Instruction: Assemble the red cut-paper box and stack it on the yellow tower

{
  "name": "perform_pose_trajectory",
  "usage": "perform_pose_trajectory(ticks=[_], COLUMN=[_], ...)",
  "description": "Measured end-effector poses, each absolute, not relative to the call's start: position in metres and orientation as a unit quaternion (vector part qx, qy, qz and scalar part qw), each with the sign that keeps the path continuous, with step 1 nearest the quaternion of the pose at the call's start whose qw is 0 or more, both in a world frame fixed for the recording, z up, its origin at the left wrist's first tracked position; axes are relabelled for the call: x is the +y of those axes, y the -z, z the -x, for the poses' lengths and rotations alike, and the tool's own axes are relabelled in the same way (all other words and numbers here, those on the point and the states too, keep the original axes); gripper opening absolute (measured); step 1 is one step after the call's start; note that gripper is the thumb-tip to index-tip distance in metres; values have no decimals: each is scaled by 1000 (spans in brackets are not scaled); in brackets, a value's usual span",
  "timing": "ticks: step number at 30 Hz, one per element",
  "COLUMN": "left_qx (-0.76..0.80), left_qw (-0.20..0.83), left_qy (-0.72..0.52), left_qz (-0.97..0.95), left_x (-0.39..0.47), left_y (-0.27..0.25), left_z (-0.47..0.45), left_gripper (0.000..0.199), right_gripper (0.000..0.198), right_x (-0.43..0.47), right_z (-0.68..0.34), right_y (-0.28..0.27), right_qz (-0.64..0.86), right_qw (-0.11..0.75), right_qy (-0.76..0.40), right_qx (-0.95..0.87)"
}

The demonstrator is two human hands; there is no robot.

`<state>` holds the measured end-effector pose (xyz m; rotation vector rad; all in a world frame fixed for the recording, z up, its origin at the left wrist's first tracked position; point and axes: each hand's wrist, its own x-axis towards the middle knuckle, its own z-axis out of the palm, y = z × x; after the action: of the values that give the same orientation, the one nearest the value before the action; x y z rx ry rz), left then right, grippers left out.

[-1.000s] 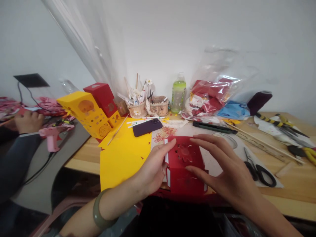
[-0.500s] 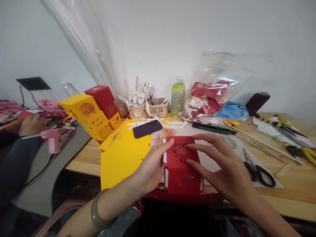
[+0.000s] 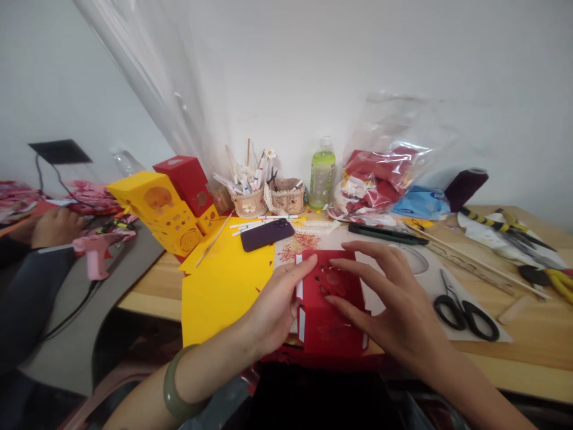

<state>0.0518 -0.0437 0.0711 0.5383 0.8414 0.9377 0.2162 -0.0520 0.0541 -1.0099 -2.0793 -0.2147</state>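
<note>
A folded piece of red card (image 3: 347, 334) with white strips along its edges is in front of me. My left hand (image 3: 275, 304) grips its left edge, thumb on top and fingers underneath. On the card's upper panel lies a red paper flower (image 3: 333, 282) over cut-out openings. My right hand (image 3: 389, 292) is above that panel, fingers curved and apart, with thumb and fingertips at the flower's edges. Whether they press on it I cannot tell. A second flower shape shows faintly on the lower panel.
Yellow card (image 3: 219, 298) lies left, beside a purple phone (image 3: 267, 235). Black-handled scissors (image 3: 465, 313) and a dark green cutter (image 3: 387, 234) lie right. Behind stand a green-labelled bottle (image 3: 323, 173) and pen baskets (image 3: 248, 203). At left, another person's hand (image 3: 58, 227) is near a pink glue gun (image 3: 95, 251).
My right hand has shifted slightly left across the card. The paper flower looks moved a little down and right over its openings. My left hand keeps its grip.
</note>
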Motion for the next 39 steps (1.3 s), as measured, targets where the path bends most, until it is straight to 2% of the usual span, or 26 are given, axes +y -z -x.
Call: perform_pose_trajectory(ticks=[4,10,15,20,22,26,29,32,35,39], left_qx=[394,338,342,364,367,364,358,360,381,397], left_qw=[773,791,794,773,760,742,735,699,610,439], left_qy=[-432,-442,-444,-442,-451,-450,-424,-401,-415,-531], left_qz=[-246,-255,-236,-273,-290,-338,-389,-470,-558,-607], left_x=[-44,-45,-45,-39,-33,-17,-5,7,23,45], left_y=[-73,-68,-69,-78,-83,-94,-103,-109,-114,-120], left_z=[-52,-52,-51,-47,-45,-42,-42,-41,-37,-19], left_gripper=[19,16,14,18,18,21,21,28,36,25], right_gripper=[20,35,20,36,34,35,35,31,32,28], right_x=[-52,-52,-54,-52,-48,-40,-37,-31,-22,-9], right_z=[-216,-210,-204,-216,-222,-227,-223,-219,-220,-227], right_y=[-55,-56,-58,-59,-59,-60,-58,-53,-49,-49], right_qz=[387,391,387,430,462,448,414,416,414,402], right_qw=[417,403,421,480,499,442,408,453,550,653], right_qy=[76,95,83,-93,-205,-441,-544,-569,-559,-520], right_qx=[-819,-822,-816,-758,-704,-640,-605,-546,-461,-377])
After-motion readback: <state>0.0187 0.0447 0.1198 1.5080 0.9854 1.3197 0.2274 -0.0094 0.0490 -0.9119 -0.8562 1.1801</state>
